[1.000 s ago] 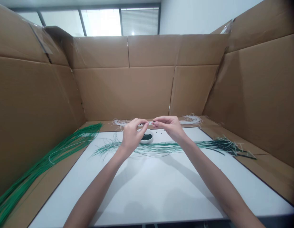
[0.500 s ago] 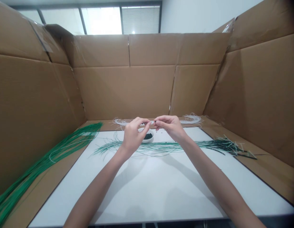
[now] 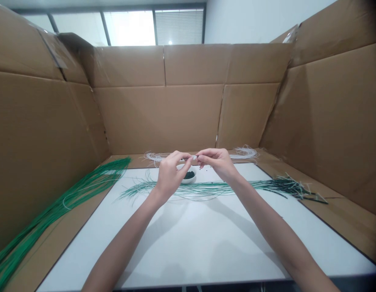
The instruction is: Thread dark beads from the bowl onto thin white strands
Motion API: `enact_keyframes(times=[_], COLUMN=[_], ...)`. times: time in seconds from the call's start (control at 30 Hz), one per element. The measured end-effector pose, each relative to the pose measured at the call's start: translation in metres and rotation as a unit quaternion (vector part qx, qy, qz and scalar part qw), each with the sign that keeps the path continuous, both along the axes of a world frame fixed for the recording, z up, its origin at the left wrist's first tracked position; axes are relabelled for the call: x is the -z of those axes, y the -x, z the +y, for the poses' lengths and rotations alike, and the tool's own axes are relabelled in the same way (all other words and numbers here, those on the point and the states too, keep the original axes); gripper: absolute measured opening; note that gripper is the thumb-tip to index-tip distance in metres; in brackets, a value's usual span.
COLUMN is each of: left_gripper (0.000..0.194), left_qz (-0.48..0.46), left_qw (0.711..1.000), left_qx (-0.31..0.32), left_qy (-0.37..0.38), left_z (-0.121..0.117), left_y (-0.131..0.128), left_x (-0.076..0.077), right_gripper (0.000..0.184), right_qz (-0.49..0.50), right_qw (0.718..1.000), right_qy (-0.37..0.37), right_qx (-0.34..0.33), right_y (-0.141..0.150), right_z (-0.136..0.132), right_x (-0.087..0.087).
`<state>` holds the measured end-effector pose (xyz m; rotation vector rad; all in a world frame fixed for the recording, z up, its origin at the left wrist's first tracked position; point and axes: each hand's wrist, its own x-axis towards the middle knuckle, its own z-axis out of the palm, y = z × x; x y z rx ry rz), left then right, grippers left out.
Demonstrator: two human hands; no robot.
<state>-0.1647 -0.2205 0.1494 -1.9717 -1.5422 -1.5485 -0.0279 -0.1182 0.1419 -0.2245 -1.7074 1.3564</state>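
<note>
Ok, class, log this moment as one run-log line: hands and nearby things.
left hand: pinches white strand | right hand: pinches same strand | nearby: white bowl of dark beads, green strands

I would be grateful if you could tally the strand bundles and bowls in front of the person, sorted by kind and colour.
Green strand bundles, left and centre: 2
White strand coils, left and right: 2
White bowl: 1
Total: 5

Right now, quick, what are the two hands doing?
Left hand: closed, pinching a thin white strand.
Right hand: closed, pinching that strand too.
</note>
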Motion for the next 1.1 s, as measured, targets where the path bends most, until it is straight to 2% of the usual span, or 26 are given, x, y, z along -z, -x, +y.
enact_keyframes(times=[0.73,0.93,1.1], left_gripper=[0.013,0.014,0.015], left_qz=[0.021,0.069,0.081], left_qw=[1.0,0.997,0.996], left_qx=[-0.005,-0.021,-0.026], left_qy=[0.013,0.01,0.005], left_z=[-0.0003,0.0008,0.0026], left_y=[0.0009,0.0023,0.0021], left_x=[-0.0006,0.0023,0.0038], right_gripper=[0.014,0.017,0.018], right_qz=[-0.01,-0.041,-0.061], right_qw=[1.0,0.997,0.995], right_qy=[-0.012,-0.059,-0.068], right_qx=[0.016,0.043,0.028], right_y=[-0.0008,-0.0018,-0.0019], right_z=[-0.0006,0.0003,-0.0001], right_x=[-0.0005,-0.0003,-0.0004])
